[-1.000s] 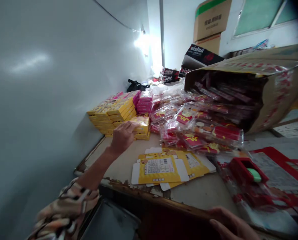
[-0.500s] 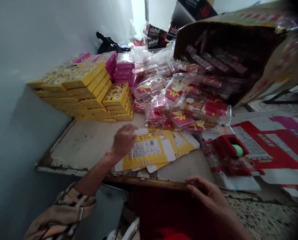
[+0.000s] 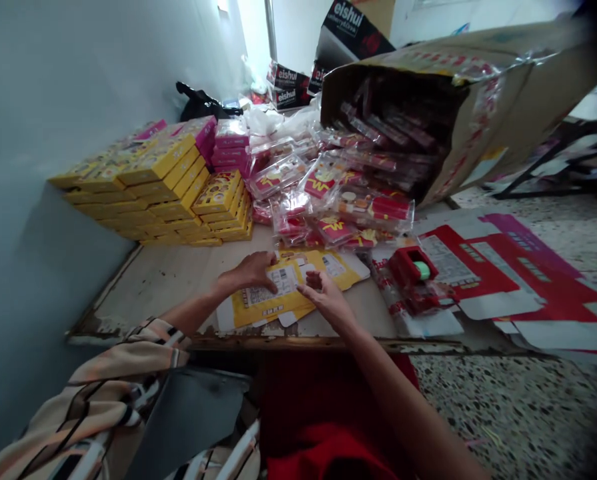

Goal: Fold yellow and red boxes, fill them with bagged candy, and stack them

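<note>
Flat yellow cardboard box blanks [image 3: 258, 311], unfolded and printed with a white label and barcode, lie in a small overlapping pile near the table's front edge. Over the left part of the top blank rests my left hand [image 3: 254, 272], its thumb apart from the fingers on the printed face. At the right side of the same blank is my right hand [image 3: 328, 301], palm turned inward, fingers and thumb spread. Whether its fingertips touch the cardboard I cannot tell. Neither hand visibly grips anything.
Stacked yellow boxes [image 3: 161, 167] and pink boxes [image 3: 231, 148] stand at the left. Clear-wrapped red toy packs [image 3: 335, 193] spill from a tipped carton [image 3: 503, 113]. A red tape dispenser [image 3: 409, 270] and flat red blanks [image 3: 498, 267] lie at the right.
My right hand has moved up from below the table's edge to the yellow blanks. My left hand has opened, thumb now on the top blank. The view has shifted slightly right.
</note>
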Tool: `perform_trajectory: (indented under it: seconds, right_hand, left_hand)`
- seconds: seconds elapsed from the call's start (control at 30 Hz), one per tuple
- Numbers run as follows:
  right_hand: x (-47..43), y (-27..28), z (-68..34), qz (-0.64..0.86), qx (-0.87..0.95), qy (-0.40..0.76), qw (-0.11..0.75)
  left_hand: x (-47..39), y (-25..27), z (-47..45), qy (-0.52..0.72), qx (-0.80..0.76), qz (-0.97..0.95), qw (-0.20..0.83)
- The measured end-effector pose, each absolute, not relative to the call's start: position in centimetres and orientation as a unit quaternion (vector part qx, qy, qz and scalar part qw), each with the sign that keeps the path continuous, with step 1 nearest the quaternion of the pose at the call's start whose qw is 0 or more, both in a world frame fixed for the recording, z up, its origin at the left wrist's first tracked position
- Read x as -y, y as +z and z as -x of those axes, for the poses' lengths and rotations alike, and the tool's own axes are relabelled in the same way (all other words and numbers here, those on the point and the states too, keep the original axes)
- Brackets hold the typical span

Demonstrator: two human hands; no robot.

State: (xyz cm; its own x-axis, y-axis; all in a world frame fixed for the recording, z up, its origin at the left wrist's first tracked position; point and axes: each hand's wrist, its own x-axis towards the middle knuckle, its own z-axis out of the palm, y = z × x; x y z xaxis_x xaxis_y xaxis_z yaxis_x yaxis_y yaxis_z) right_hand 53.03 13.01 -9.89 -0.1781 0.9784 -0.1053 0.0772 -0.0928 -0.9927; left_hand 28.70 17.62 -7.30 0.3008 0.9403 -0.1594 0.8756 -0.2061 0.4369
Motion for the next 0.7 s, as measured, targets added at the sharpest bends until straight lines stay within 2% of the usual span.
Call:
perform_trajectory:
  seconds: [0.13, 0.27, 0.37, 0.43, 0.57, 0.7]
  right_hand:
    - [-11.5, -8.9, -52.6, 0.467, 0.562, 0.523, 0.439]
    - [-8.5, -7.9, -53.5, 0.476, 0.592, 0.4, 0.512]
    - [-6.1, -8.5, -56.1, 0.527, 0.588, 0.327, 0.519]
    - [-4.8, -9.3, -58.5, 0.547, 0.596, 0.313, 0.498]
    - [-4.0, -10.0, -62.6, 0.528, 0.564, 0.421, 0.475]
    - [-6.0, -8.4, -64.3, 0.391, 0.581, 0.645, 0.305]
  left_hand:
    - [-16.9, -2.5, -28.3, 0.055, -0.506, -0.795, 0.33]
    - [-14.4, 0.5, -31.2, 0.108, -0.407, -0.802, 0.424]
    - [-12.3, 0.3, -35.4, 0.172, -0.332, -0.829, 0.415]
    - [-11.3, -0.4, -38.1, 0.162, -0.304, -0.857, 0.384]
    - [-10.3, -1.0, -41.1, 0.05, -0.356, -0.859, 0.364]
    - [-9.2, -0.9, -40.6, 0.04, -0.375, -0.85, 0.367]
